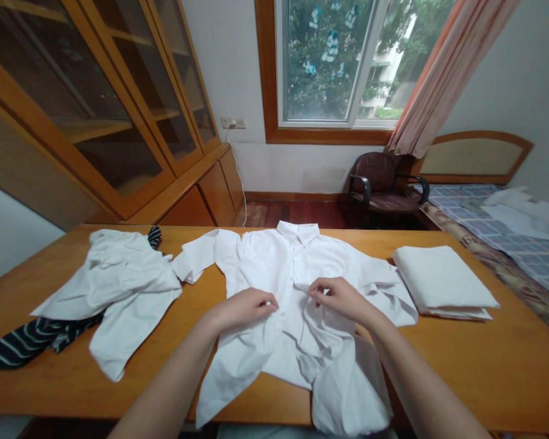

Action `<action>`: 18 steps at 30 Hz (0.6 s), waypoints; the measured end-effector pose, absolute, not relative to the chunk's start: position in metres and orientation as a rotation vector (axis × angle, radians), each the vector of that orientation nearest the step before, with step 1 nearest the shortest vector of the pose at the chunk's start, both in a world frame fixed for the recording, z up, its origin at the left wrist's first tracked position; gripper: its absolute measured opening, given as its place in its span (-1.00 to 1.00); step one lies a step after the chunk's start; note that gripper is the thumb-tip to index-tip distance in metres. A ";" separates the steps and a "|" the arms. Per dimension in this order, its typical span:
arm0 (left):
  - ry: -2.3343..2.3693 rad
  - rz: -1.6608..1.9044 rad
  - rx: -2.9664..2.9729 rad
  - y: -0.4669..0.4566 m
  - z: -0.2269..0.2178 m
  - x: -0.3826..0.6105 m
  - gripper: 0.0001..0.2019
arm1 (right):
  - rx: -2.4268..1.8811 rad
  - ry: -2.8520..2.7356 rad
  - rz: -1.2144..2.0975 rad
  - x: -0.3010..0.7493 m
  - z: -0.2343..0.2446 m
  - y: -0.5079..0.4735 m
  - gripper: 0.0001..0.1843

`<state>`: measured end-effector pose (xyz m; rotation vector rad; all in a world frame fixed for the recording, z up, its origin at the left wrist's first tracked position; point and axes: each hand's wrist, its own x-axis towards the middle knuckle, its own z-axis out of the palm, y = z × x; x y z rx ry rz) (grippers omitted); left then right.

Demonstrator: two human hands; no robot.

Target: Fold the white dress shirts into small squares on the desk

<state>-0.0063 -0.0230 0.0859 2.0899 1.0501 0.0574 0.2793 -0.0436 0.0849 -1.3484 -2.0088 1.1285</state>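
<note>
1. Under and between my hands, a white button-up shirt lies spread on the wooden table, hem toward me, collar beyond my fingers.
2. My left hand is loosely curled at the button placket; my right hand has thumb and fingers bent close together over the front. Whether either pinches cloth, I cannot tell.
3. I judge I'm straightening the front; the next move calls for a light grip and flattening the creases right of the buttons.
4. Left of my left hand: a rumpled white garment over a dark striped one. Right of my right: folded white cloth.
5. Far left beyond them, a glass-fronted cabinet; I can't make out any contents on its shelves.
</note>
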 end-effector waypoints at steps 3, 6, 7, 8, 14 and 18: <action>1.039 0.188 2.180 -0.008 0.092 0.003 -0.74 | -1.452 -1.987 0.740 0.274 0.083 -0.026 -0.86; 1.011 0.279 2.240 0.011 0.088 0.018 -0.76 | -1.481 -2.033 0.575 0.262 0.073 -0.012 -0.89; 1.010 0.302 2.251 0.018 0.084 0.024 -0.76 | -1.484 -2.066 0.565 0.257 0.069 -0.009 -0.90; 1.018 0.327 2.258 0.025 0.078 0.029 -0.76 | -1.489 -2.102 0.557 0.253 0.064 -0.007 -0.93; 1.210 0.606 2.190 0.050 0.028 0.046 -0.74 | -1.517 -2.205 0.429 0.239 0.031 -0.011 -0.84; 1.328 0.809 2.156 0.051 0.008 0.040 -0.77 | -1.493 -2.182 0.355 0.240 0.019 -0.011 -0.85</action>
